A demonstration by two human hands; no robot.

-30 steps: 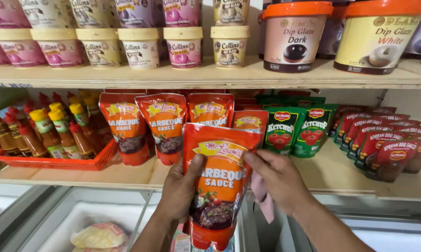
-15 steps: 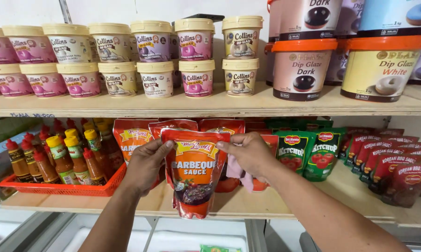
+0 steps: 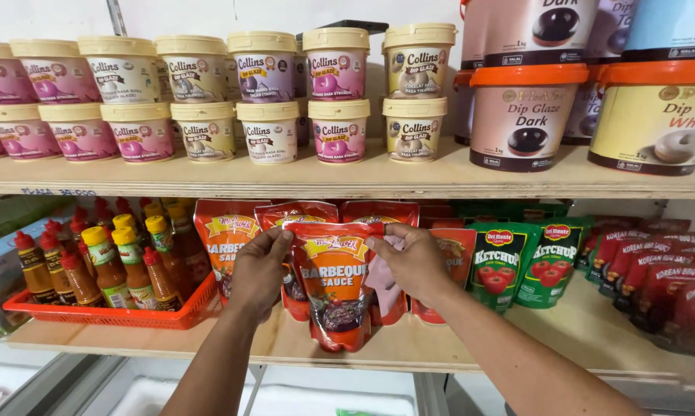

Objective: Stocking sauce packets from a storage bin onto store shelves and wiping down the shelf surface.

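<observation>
Pale wall (image 3: pixel 209 15), two wooden shelves (image 3: pixel 363 179), white freezer lid (image 3: pixel 324 397) below, even light

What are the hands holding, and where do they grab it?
Both hands, left and right, hold a red stand-up sauce pouch by its top corners.

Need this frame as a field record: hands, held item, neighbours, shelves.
left hand: left hand pinches the pouch's top left corner
right hand: right hand pinches its top right corner
held item: red sauce pouch, upright, bottom at the front edge of the lower shelf
behind it: more red pouches in a row
left: sauce bottles in a red basket
right: green ketchup pouches
upper shelf: small tubs stacked two high, large tubs
</observation>
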